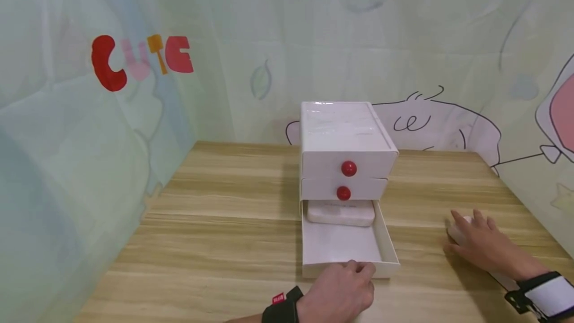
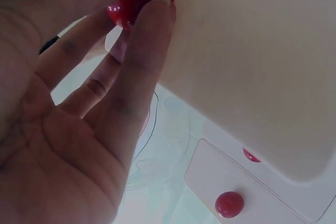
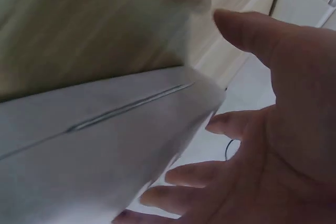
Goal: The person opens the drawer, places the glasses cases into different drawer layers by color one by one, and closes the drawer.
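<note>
A white three-drawer desktop cabinet (image 1: 344,136) stands near the middle of the wooden desk (image 1: 224,223), its front facing the person. The two upper drawers are closed; each carries a red ball knob, the top drawer knob (image 1: 349,168) directly above the middle drawer knob (image 1: 343,193). The bottom drawer (image 1: 343,248) is pulled out toward the person. A white rounded box (image 1: 341,212) lies at the back of this drawer, partly under the middle drawer; the front part of the drawer floor is bare.

The left hand (image 1: 340,290) is at the front wall of the bottom drawer. The left wrist view shows the thumb and fingers (image 2: 142,61) curled round the bottom drawer knob (image 2: 137,1), pinching it; the hand hides this knob in the head view. A black wrist strap (image 1: 282,307) with a red tag sits on the left forearm.

The right hand (image 1: 477,243) lies on the desk to the right of the cabinet, well apart from it, fingers spread and nearly straight over a white flat object (image 1: 457,231). The right wrist view shows this white object (image 3: 100,150) just beside the open palm, with fingertips (image 3: 178,174) reaching under its edge; a firm grasp cannot be confirmed.

A printed backdrop (image 1: 134,64) with red "CUTE" lettering and cartoon outlines encloses the desk at the rear and both sides
</note>
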The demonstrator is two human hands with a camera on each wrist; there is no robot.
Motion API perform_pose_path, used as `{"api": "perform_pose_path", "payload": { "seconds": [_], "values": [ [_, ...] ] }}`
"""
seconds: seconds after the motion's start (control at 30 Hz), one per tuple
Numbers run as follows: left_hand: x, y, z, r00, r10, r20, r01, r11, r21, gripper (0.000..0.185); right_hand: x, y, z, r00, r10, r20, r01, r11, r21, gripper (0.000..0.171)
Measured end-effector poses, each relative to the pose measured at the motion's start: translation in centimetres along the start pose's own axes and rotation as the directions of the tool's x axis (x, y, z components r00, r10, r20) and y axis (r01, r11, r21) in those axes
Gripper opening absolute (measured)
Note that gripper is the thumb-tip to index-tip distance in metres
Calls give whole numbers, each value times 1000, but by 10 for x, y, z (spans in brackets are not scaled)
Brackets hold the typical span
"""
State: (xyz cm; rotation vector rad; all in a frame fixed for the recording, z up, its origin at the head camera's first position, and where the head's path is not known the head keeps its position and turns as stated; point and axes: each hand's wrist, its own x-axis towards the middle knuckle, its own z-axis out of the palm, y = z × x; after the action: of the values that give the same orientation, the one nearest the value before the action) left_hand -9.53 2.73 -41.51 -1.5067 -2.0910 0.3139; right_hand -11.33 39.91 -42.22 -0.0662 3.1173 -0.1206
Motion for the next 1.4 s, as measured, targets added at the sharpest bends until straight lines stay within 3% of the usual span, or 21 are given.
{"api": "perform_pose_path", "payload": {
  "seconds": [0.2,0.43,0.63,0.8,1.17,1.4],
  "values": [
    [0,0,1,1000,-8,-6,8,1000,12,14,-10,18,5,999,-36,0,36,998,45,88],
    [0,-1,-1,1000,-5,-1,5,1000,18,16,-25,37,7,997,27,68,-29,999,30,103],
    [1,-1,-2,999,-4,43,3,1000,25,14,-38,48,12,1000,1,-3,-1,1000,18,110],
    [1,0,-2,999,-3,51,2,1000,15,14,-42,51,14,999,33,1,-33,999,3,111],
    [1,0,-3,998,-6,55,7,1000,-4,14,-44,52,6,997,74,23,-74,997,24,89],
    [1,1,0,1000,-8,24,7,1000,24,16,-42,48,0,998,16,-59,-16,1000,10,74]
  ]
}}
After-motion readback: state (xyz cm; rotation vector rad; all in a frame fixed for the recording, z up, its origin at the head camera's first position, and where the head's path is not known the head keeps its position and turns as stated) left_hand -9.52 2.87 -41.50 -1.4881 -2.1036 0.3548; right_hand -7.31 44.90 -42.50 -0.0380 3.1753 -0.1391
